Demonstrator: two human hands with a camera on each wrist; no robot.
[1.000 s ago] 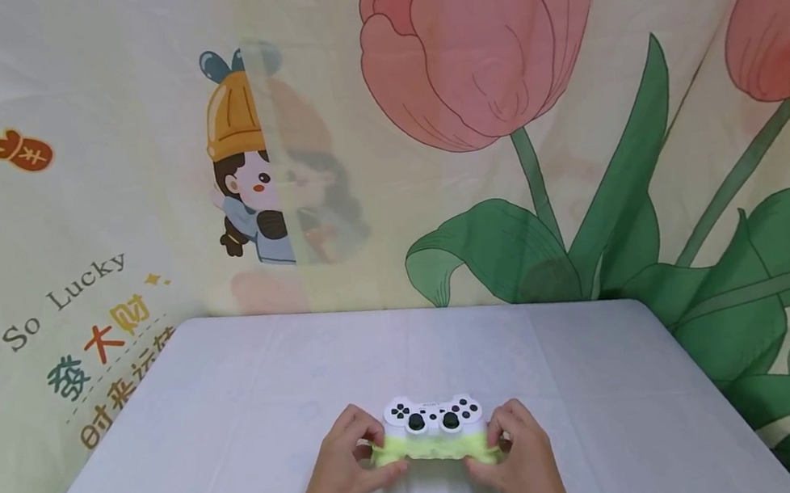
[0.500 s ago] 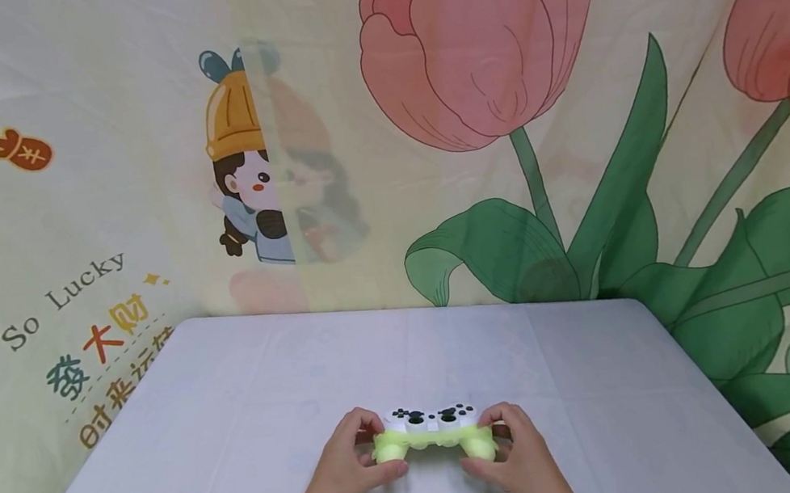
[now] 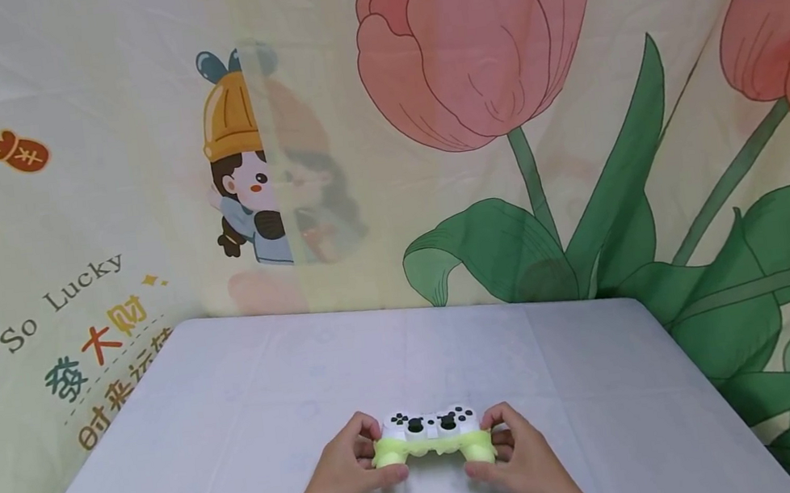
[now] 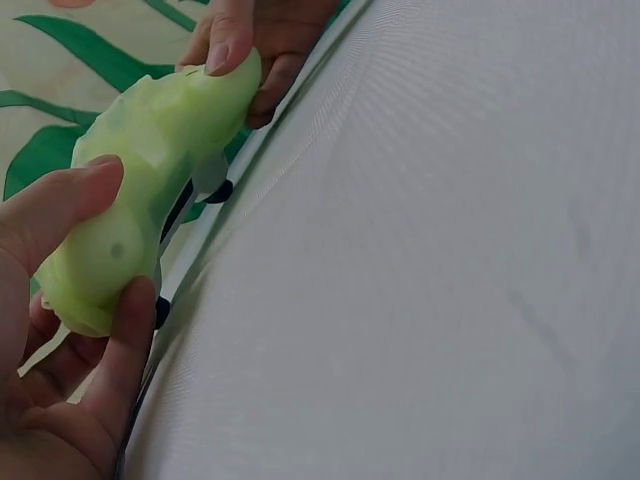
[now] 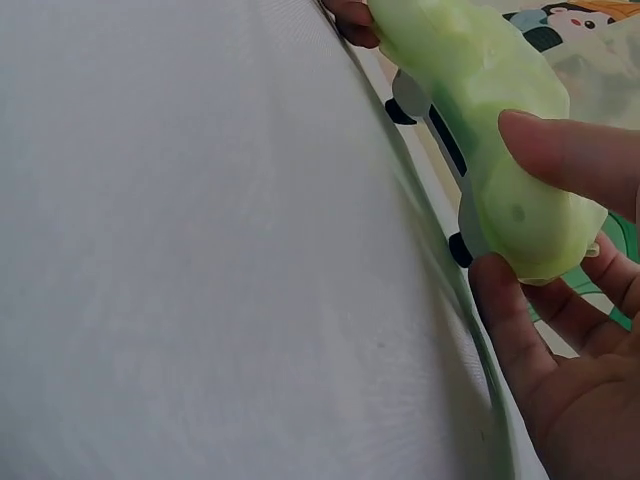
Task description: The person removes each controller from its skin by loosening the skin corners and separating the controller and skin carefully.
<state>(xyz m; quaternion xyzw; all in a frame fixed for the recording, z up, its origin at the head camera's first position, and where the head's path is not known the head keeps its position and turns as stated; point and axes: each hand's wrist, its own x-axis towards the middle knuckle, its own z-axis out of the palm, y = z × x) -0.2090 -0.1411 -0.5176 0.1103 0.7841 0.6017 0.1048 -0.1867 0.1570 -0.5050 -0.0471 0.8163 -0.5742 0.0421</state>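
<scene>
A white game controller (image 3: 431,423) with black sticks and buttons is held up near the front of the table in the head view. A translucent yellow-green soft cover (image 3: 432,443) wraps its grips and lower side. My left hand (image 3: 350,465) pinches the left grip, thumb in front and fingers behind. On the other side my right hand (image 3: 524,451) holds the right grip in the same manner. From the left wrist, the cover (image 4: 150,150) spans the controller's underside, with the left thumb pressed on it. In the right wrist view, the right thumb presses the cover (image 5: 490,90) too.
A white cloth-covered table (image 3: 307,370) spreads beneath both hands. Behind it hangs a printed cloth backdrop (image 3: 310,12) with pink tulips, green leaves, lettering and a cartoon figure.
The controller has tipped from facing up toward the head camera to showing more of its grips, then leaned back slightly. The cover's ends now sit round the grips. Both hands kept hold.
</scene>
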